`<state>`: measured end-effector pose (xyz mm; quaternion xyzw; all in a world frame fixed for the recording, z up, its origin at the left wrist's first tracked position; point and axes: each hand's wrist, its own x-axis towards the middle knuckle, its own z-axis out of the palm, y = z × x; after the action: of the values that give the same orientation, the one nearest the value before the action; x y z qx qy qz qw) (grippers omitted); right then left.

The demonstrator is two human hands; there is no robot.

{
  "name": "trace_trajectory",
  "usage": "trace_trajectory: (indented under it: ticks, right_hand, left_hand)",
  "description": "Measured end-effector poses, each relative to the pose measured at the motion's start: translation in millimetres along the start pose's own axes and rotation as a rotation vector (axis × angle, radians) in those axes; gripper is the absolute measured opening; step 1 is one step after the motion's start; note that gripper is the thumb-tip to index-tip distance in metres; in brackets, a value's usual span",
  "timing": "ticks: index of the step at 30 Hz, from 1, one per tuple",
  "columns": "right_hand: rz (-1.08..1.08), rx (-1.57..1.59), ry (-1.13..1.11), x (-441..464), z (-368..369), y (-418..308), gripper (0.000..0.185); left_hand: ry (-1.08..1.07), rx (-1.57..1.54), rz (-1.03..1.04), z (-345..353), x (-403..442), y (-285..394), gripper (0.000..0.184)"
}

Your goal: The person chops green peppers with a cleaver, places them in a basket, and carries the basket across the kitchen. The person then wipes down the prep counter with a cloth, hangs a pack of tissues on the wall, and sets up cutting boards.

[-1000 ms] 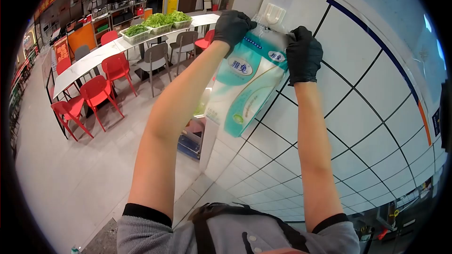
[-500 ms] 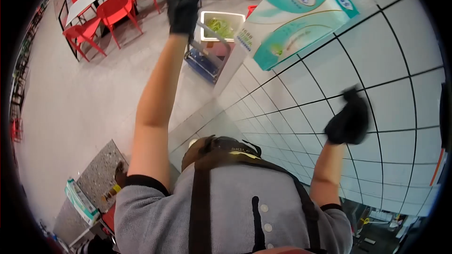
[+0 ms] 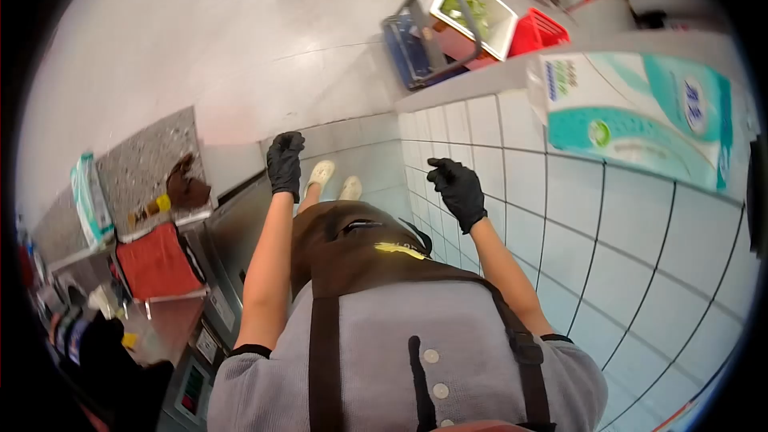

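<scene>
Both of my hands wear black gloves and are held in the air in front of my brown apron. My left hand has its fingers curled in, and nothing shows in it. It is nearest the steel counter side at my left. Fingers partly bent and apart, my right hand holds nothing, close to the white tiled wall. A teal and white plastic pack with Chinese print lies on the ledge above the tiles, away from both hands.
Ahead stand a trolley, a white bin of greens and a red basket. At left, a speckled counter bears another teal pack and a brown item. A red cloth hangs nearby.
Both hands have come down and closer together from a wide, raised position. My view has turned, so the trolley and the pack now appear farther right, with more of the left counter showing.
</scene>
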<state>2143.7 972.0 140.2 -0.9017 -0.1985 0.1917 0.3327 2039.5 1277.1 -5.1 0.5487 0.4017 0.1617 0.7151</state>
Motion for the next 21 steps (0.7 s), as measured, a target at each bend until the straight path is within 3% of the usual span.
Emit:
trace_trajectory:
  ticks: [5,7,9,10,13,14,17,18,19,21]
  right_hand:
    - [0.054,0.277,-0.188,45,42,-7,0.023]
    - [0.016,0.22,-0.269,50,59,-29,0.023]
    - [0.023,0.242,-0.345,52,76,-44,0.024]
    - [-0.021,0.278,-0.366,53,86,-43,0.025]
    - [-0.1,0.323,-0.399,54,107,-43,0.027]
    - [-0.097,0.302,-0.41,54,108,-49,0.027]
    - [-0.094,0.29,-0.404,56,110,-57,0.027]
    - [-0.087,0.276,-0.381,56,111,-50,0.027]
    - [-0.068,0.255,-0.331,56,104,-45,0.026]
    - [-0.01,0.174,-0.313,54,90,-53,0.024]
  left_hand:
    - [0.329,0.412,0.525,-67,-24,48,0.016]
    - [0.571,0.755,0.655,-88,-39,89,0.021]
    - [0.713,0.877,0.737,-114,-34,111,0.023]
    - [0.747,0.96,0.686,-130,-25,113,0.028]
    - [0.713,0.731,0.453,-166,32,86,0.038]
    - [0.802,0.918,0.218,-167,49,77,0.045]
    - [0.974,1.262,-0.187,-191,79,57,0.034]
    - [0.983,1.346,-0.237,-204,83,50,0.032]
    - [0.941,1.229,-0.101,-214,84,33,0.027]
    - [0.761,2.655,-0.016,-233,95,-11,0.017]
